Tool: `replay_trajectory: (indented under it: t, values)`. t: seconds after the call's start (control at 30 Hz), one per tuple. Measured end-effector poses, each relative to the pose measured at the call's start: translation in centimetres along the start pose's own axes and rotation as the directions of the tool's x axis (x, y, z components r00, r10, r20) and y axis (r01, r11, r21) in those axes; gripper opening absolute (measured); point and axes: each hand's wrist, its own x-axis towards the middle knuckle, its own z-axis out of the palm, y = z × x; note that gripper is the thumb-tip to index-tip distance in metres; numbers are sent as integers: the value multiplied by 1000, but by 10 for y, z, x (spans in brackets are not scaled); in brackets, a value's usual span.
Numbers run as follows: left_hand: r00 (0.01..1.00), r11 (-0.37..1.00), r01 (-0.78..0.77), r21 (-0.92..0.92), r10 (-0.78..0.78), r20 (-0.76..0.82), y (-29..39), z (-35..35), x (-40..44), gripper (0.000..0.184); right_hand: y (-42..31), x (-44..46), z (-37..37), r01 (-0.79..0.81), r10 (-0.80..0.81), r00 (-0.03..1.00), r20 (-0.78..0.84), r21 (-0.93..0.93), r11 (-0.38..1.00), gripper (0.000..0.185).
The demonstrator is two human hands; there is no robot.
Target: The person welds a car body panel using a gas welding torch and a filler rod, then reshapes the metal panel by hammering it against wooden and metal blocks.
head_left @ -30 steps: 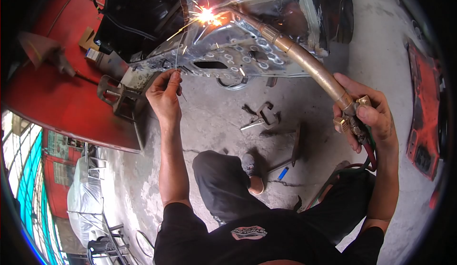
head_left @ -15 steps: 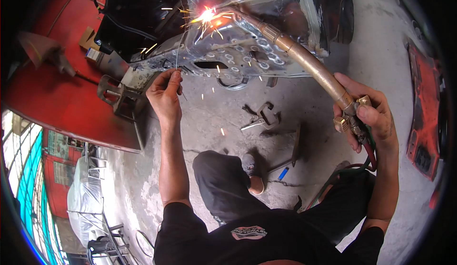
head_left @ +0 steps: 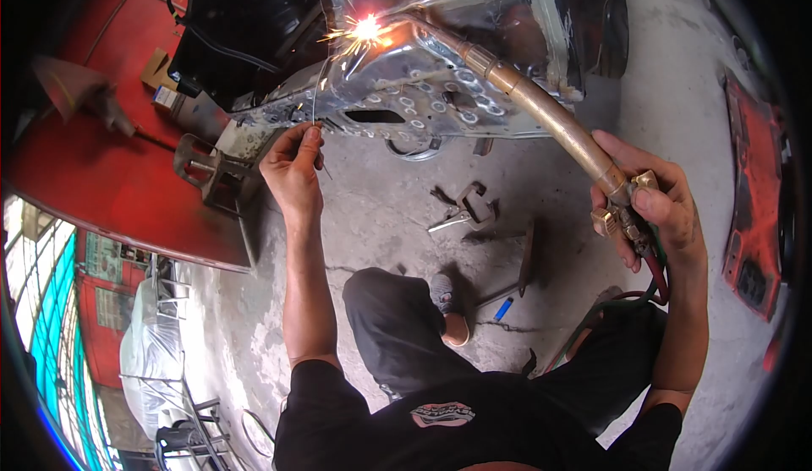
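In the head view, the left hand's (head_left: 293,167) fingers pinch a thin wire (head_left: 315,99) running up the picture, its far end unclear. The right hand's (head_left: 674,205) fingers clasp the base of a torch (head_left: 558,117), which slants up-left over the metal panel (head_left: 425,90) to sparks (head_left: 367,30) nearer the left hand.

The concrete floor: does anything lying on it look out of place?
Perhaps: a locking clamp lies loose between the metal panel and the shoe, and a small blue object near that shoe. Neither is in hand; both might get underfoot.
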Motion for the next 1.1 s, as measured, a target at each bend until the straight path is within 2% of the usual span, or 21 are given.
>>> replay_trajectory:
  t: [0.67, 1.1]
  values:
    - [999, 1000, -7, -21, 6, -35, 4, 6, -1, 18, 0, -1, 0, -3, 3, 1000, -1, 11, 1000, 72]
    - [1000, 1000, 10, -7, -10, -1, 1, 1, 1, 17, 1, 1, 1, -2, 1, 1000, 14, 17, 1000, 71]
